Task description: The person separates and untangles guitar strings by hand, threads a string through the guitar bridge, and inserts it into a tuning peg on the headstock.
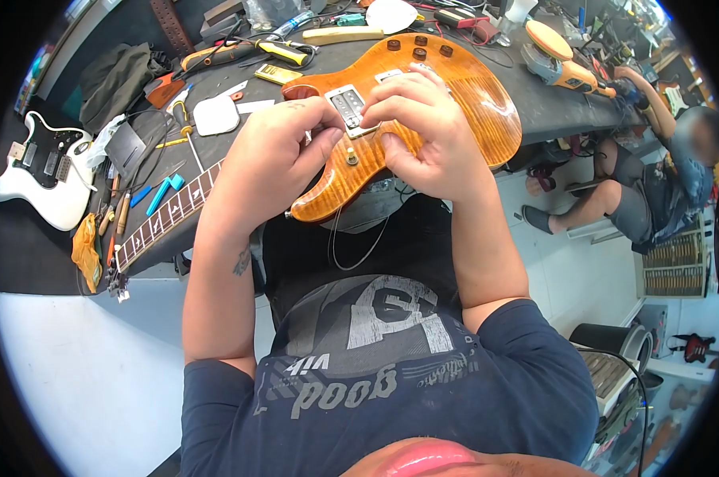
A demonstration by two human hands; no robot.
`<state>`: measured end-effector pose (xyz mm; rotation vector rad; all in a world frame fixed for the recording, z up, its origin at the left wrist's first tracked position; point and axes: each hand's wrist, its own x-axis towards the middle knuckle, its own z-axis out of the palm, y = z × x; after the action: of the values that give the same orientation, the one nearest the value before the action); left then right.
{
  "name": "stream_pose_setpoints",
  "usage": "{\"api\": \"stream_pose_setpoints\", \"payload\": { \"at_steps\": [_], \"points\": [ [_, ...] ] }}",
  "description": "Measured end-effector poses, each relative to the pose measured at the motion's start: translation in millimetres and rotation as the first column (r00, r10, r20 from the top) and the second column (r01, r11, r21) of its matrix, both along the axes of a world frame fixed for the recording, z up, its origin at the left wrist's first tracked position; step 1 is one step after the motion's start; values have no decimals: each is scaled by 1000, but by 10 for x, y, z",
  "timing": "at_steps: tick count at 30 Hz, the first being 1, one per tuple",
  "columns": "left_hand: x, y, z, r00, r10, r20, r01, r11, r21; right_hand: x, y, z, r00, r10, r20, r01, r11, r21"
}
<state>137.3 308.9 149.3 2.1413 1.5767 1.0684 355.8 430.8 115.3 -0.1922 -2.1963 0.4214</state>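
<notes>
An amber electric guitar [471, 87] lies on the dark workbench, its neck [172, 208] pointing to the lower left. My left hand [268, 155] is over the near horn beside the pickup [348, 110], its fingers pinched together on something too small to make out. On the other side of that pickup is my right hand [423, 127], fingers curled and apart, with the thumb over the body's edge. Close to my left hand a small gold switch [351, 157] stands on the body. A thin looped wire [358, 262] hangs below the guitar in front of my shirt.
A white guitar [45, 171] lies at the far left, with screwdrivers and pliers [284, 52] nearby. An orange sander [570, 77] rests at the bench's right. Another person [646, 191] sits beyond it. A white pad [216, 115] lies behind the neck.
</notes>
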Motion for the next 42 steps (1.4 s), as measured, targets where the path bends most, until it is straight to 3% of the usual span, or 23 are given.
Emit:
{"api": "stream_pose_setpoints", "payload": {
  "at_steps": [7,10,19,25,34,37,40,42],
  "points": [
    [32,14,-10,999,6,-32,-3,997,74,-32,-79,69,977,-95,193,95,995,9],
    [22,8,-8,999,5,-38,-3,998,68,-65,-18,-19,995,0,99,17,986,-165],
    [29,-2,-15,999,17,-47,-14,998,68,-99,-47,-34,984,6,178,24,985,-168],
    [4,-6,-48,998,57,-33,-56,997,47,-66,-34,-19,999,33,-13,-35,954,-296],
    [-1,19,-33,979,166,119,-172,984,42,15,-153,110,1000,-1,-15,1,1000,4],
    [16,26,-4,975,179,131,-187,981,55,61,-128,118,1000,-7,19,7,999,34],
    [29,13,20,973,181,140,-189,981,40,80,-32,98,997,-24,-79,20,999,-44],
    [33,4,35,974,181,139,-187,982,28,84,-32,118,993,-94,-67,96,995,17]
  ]
}}
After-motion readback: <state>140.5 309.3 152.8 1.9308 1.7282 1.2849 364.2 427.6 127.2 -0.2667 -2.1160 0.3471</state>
